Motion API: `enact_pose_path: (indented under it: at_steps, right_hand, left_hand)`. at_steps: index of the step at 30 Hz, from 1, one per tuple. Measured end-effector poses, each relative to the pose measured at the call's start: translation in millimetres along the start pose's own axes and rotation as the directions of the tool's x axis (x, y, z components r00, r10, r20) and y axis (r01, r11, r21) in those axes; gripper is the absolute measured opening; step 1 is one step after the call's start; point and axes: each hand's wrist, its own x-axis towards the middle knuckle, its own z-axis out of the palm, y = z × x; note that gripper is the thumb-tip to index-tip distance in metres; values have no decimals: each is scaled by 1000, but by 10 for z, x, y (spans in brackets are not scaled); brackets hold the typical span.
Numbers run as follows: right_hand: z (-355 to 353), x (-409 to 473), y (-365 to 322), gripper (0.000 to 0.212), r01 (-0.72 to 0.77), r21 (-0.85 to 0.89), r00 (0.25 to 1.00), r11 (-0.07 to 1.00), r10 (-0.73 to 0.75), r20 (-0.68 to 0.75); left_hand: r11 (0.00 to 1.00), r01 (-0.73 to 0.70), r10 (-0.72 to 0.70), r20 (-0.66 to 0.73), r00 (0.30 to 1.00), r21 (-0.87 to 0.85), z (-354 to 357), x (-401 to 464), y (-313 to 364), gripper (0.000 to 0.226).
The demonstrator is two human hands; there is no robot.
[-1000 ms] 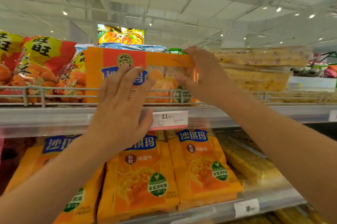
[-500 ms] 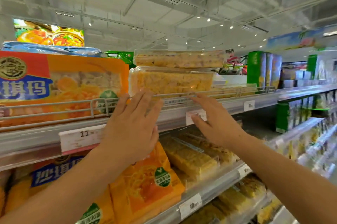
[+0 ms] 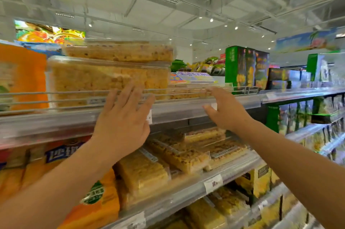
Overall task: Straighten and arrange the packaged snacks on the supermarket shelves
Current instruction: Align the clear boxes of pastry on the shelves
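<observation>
Two clear plastic boxes of yellow puffed-rice cake sit stacked on the top shelf: a large lower box (image 3: 89, 79) and a flatter upper box (image 3: 119, 50). My left hand (image 3: 125, 118) is raised before the lower box with fingers spread and straight, its fingertips at the wire rail (image 3: 74, 92). My right hand (image 3: 224, 109) reaches toward the rail further right, fingers straight, holding nothing. An orange snack bag (image 3: 24, 75) stands left of the boxes. The frame is blurred, so I cannot tell whether either hand touches anything.
Under the top shelf edge (image 3: 186, 109), more boxed rice cakes (image 3: 186, 154) and orange bags (image 3: 97, 200) lie on the sloping second shelf. Green and dark cartons (image 3: 244, 66) stand at the right on top. Further shelves run off to the right.
My view and both hands have shifted right, from the orange bag to the clear boxes. My right hand let go of the orange bag's corner. Both hands rose toward the rail.
</observation>
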Motion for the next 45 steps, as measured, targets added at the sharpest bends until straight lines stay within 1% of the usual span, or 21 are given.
enact_pose_path:
  at_steps: [2, 5, 9, 11, 13, 16, 19, 21, 25, 28, 30, 31, 33, 35, 37, 38, 40, 42, 43, 45]
  right_hand:
    - [-33, 155, 264, 56, 66, 24, 998, 998, -66, 6]
    - [-47, 384, 559, 60, 119, 18, 992, 993, -120, 31]
    - [70, 576, 751, 50, 188, 27, 982, 982, -189, 11]
    - [163, 619, 807, 51, 210, -25, 978, 977, -210, -14]
    - [247, 635, 858, 52, 217, -48, 973, 975, -220, -63]
    - [317, 630, 917, 48, 242, -34, 962, 970, -244, -121]
    - [330, 624, 957, 47, 253, -31, 960, 967, -255, -118]
    - [322, 618, 974, 47, 271, -38, 956, 962, -273, -107]
    - [272, 624, 1022, 50, 323, -27, 943, 946, -324, -78]
    - [168, 696, 1092, 50, 376, -3, 923, 927, -375, -82]
    - [118, 781, 1181, 50, 363, 20, 926, 931, -359, -113]
    - [89, 843, 1227, 48, 348, 58, 932, 936, -339, -127]
    - [25, 1025, 1307, 41, 319, 125, 945, 940, -305, -117]
    - [-36, 1290, 1356, 32, 282, 144, 959, 949, -278, -47]
    - [-98, 1590, 1331, 32, 234, 144, 960, 961, -252, 123]
    - [-107, 1719, 1315, 35, 244, 101, 938, 965, -261, 229]
    - [-71, 1950, 1280, 43, 315, 7, 857, 949, -287, 428]
    - [-19, 2162, 1233, 49, 325, 30, 760, 945, -280, 586]
    - [1, 2256, 1219, 52, 293, 65, 706, 954, -262, 658]
    - [35, 2399, 1215, 62, 146, 123, 597, 982, -186, 781]
  left_hand:
    - [998, 63, -64, 38, 997, 29, 81, 158, 191, 62]
    - [986, 137, -145, 86, 986, 92, 165, 284, 336, 61]
    - [963, 195, -221, 133, 966, 184, 183, 304, 410, 64]
    - [954, 213, -245, 138, 960, 212, 165, 350, 456, 66]
    - [956, 211, -241, 137, 961, 203, 160, 438, 559, 69]
    - [981, 157, -171, 129, 977, 114, 205, 631, 774, 68]
    - [996, 74, -79, 117, 990, 49, 295, 852, 968, 66]
    - [998, 53, -57, 127, 990, 36, 370, 1001, 1080, 68]
    - [998, 59, -63, 148, 987, 35, 584, 1201, 1208, 68]
    - [995, 91, -95, 96, 991, 52, 698, 1246, 1244, 62]
    - [992, 106, -110, 61, 992, 61, 748, 1267, 1264, 56]
    - [992, 112, -115, 40, 993, 63, 771, 1273, 1271, 54]
    - [990, 127, -127, 0, 992, 60, 801, 1281, 1290, 51]
    - [986, 155, -154, -24, 988, 64, 814, 1283, 1327, 51]
    - [981, 181, -180, -28, 983, 63, 803, 1295, 1360, 51]
    - [981, 185, -184, -30, 983, 64, 800, 1297, 1372, 51]
    - [978, 191, -188, -39, 981, 80, 806, 1285, 1387, 52]
    - [973, 209, -205, -48, 978, 96, 816, 1271, 1410, 52]
    - [971, 218, -214, -56, 975, 100, 821, 1278, 1428, 52]
    - [967, 233, -227, -71, 971, 103, 825, 1292, 1461, 51]
